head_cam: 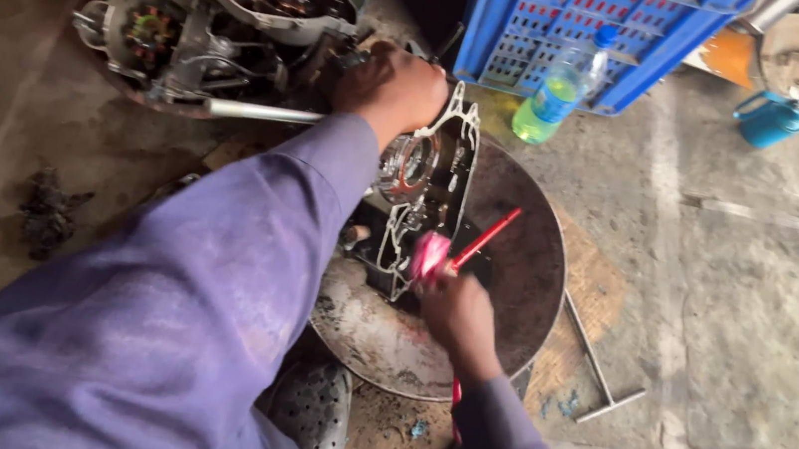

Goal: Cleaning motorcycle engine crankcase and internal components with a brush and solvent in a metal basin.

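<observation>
We count one engine casing (429, 183), held upright on its edge in one round metal pan (525, 269) on the floor. Our left hand (393, 88) is closed over the casing's top rim. Our right hand (457, 316) is closed around one red-handled brush (462, 250), its pale bristles touching the casing's lower edge. One dismantled engine block (222, 24) sits beyond the pan's far edge. One blue plastic crate (593, 26) stands behind, with one bottle of green liquid (556, 97) leaning against it. One blue oil can (770, 120) lies further right. One wooden board (593, 287) lies under the pan.
</observation>
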